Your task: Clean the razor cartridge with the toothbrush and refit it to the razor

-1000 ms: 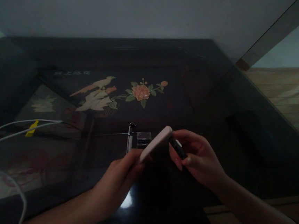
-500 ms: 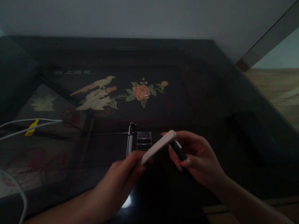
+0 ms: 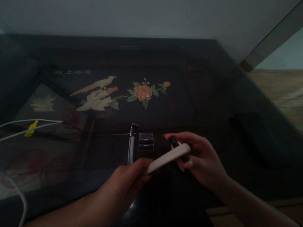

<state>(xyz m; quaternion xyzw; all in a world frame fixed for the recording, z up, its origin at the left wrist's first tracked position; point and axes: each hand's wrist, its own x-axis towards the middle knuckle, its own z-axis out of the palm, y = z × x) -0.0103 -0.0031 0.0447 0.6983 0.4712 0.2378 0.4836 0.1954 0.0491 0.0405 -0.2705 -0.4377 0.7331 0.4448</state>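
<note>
My left hand [image 3: 126, 185] is closed around a slim white bar with a rounded end [image 3: 168, 159], seen nearly edge-on; its exact kind I cannot make out. The bar slants up to the right. Between the thumb and fingers of my right hand [image 3: 200, 158] is a small dark stick-like piece [image 3: 174, 141]. The bar's rounded end crosses in front of this piece and hides its middle; whether they touch I cannot tell. Just beyond my left hand lie a narrow white item with a dark tip [image 3: 131, 143] and a small black rectangle with pale markings [image 3: 146, 141].
The dark glossy tabletop [image 3: 207, 107] bears a bird-and-flower picture [image 3: 142, 92]. White cable [image 3: 5, 175] with a yellow tag [image 3: 31, 128] runs along the left. A dark oblong object [image 3: 260, 140] lies at the right. A pale wall [image 3: 123, 12] stands behind.
The white bar has moved right and slightly down, and tilts flatter, its end now overlapping the dark piece. My right hand has stayed nearly in place. The bright reflection below my left hand has shrunk.
</note>
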